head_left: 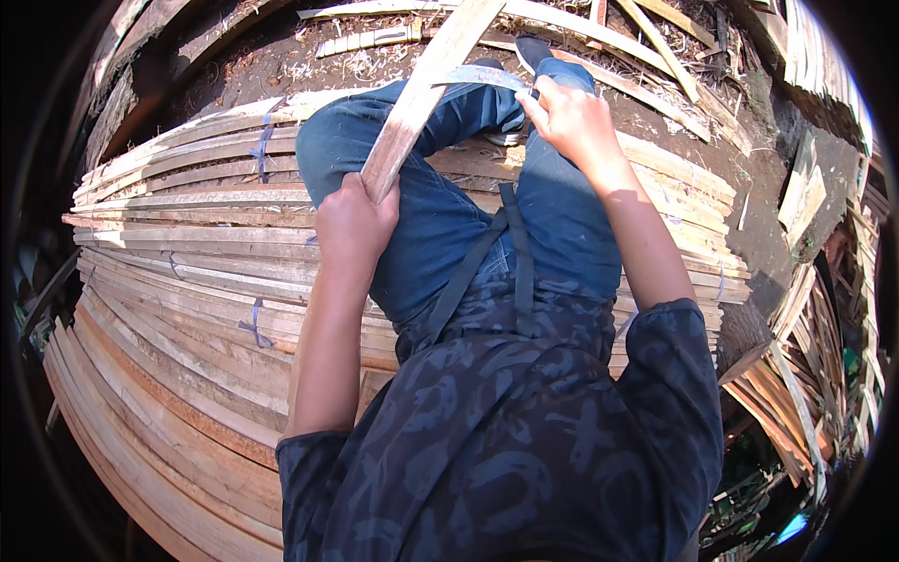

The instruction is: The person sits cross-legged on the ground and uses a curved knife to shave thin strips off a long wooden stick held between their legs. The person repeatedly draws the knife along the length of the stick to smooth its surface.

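Note:
My left hand [354,217] is closed round the near end of a long, flat wooden slat [426,94]. The slat slants up and away over my left knee and past the top edge of the picture. My right hand [569,122], above my right knee, is closed on the handle of a large knife [479,78]; the handle is mostly hidden by the fingers. Its pale, slightly curved blade points left, and the tip end meets or overlaps the edge of the slat. Whether the blade bites into the wood I cannot tell.
I sit on bundled wooden slats [187,309], tied with purple-blue strips [255,323]. Loose slats [646,89] and shavings lie on the dirt ground [281,61] ahead. Thin offcuts [777,412] pile up at the right. A weathered beam [131,108] stands at the upper left.

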A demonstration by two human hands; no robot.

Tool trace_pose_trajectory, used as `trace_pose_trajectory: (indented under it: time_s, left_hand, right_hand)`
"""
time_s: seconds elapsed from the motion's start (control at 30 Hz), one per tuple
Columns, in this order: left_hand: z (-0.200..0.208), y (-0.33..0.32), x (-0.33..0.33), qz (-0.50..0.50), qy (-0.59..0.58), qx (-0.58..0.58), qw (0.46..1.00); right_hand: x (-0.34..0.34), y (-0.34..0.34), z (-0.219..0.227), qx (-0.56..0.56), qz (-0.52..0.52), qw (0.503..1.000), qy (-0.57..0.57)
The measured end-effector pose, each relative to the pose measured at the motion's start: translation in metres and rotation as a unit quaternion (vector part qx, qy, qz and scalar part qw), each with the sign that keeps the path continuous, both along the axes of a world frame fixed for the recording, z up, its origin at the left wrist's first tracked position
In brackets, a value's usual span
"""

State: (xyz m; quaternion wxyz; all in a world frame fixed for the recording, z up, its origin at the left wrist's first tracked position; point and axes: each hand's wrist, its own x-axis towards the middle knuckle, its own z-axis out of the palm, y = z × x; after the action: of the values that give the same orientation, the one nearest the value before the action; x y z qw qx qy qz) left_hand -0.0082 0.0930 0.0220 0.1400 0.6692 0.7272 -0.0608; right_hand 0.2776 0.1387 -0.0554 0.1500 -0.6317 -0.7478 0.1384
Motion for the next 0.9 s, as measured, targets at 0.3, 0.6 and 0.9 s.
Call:
trace_pose_trajectory:
  time_s: [0.3,0.6,0.9]
  left_hand:
    - [0.001,0.001,0.004,0.010,0.014,-0.017,1.000]
    - [0.000,-0.002,0.007,0.016,0.023,-0.038,0.999]
    - [0.000,-0.002,0.003,0.016,0.022,-0.041,0.999]
  right_hand:
    - [-0.017,-0.020,0.016,-0.056,-0.020,0.998,0.007]
    - [0.042,0.024,-0.012,-0.025,-0.131,0.990,-0.045]
    - [-0.014,-0.015,0.026,-0.123,-0.015,0.991,0.043]
